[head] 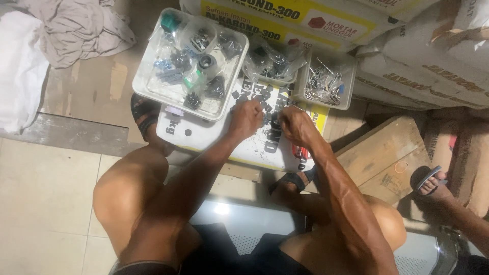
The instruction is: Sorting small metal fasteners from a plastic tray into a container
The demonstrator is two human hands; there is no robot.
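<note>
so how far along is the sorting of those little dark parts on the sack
Done: the white tray already holds bagged parts, and a smaller tub holds metal pieces. In hand: the left hand and right hand are both closed over small dark parts on the flat sack; exactly what they grip is too small to tell. Left: loose pieces lie scattered around the hands on the sack.

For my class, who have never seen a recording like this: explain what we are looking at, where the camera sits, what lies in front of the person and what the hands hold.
The single picture comes from a camera on a seated person's head, looking down. The left hand and right hand work close together over a white sack scattered with small dark parts. Whether either hand grips one is too small to tell. Behind stand a large white tray of bagged hardware and a smaller tray of metal pieces. Another person's sandalled foot shows at right.
</note>
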